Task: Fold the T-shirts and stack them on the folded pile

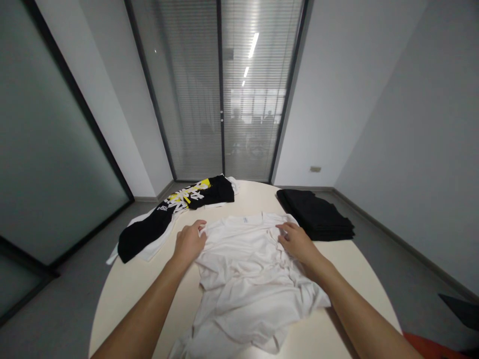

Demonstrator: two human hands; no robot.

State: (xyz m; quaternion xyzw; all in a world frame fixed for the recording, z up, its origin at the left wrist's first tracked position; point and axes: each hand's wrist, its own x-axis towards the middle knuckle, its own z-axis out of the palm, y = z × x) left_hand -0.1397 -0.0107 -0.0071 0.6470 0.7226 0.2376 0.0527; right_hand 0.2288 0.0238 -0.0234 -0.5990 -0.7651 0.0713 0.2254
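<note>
- White shirt [243, 271]: lies rumpled on the bench [138, 304], its neckline turned away from the person.
- Left hand [190, 243]: curled at the shirt's left shoulder edge; I cannot tell whether it grips.
- Right hand [297, 243]: fingers bent on the shirt's right shoulder side, grip likewise unclear. The paired placement probably steadies the upper cloth evenly.
- Black folded stack [316, 214]: beyond the shirt's right shoulder, its layers seemingly piled for neatness.
- Black printed garment [145, 234]: left of the shirt, apart from it.
</note>
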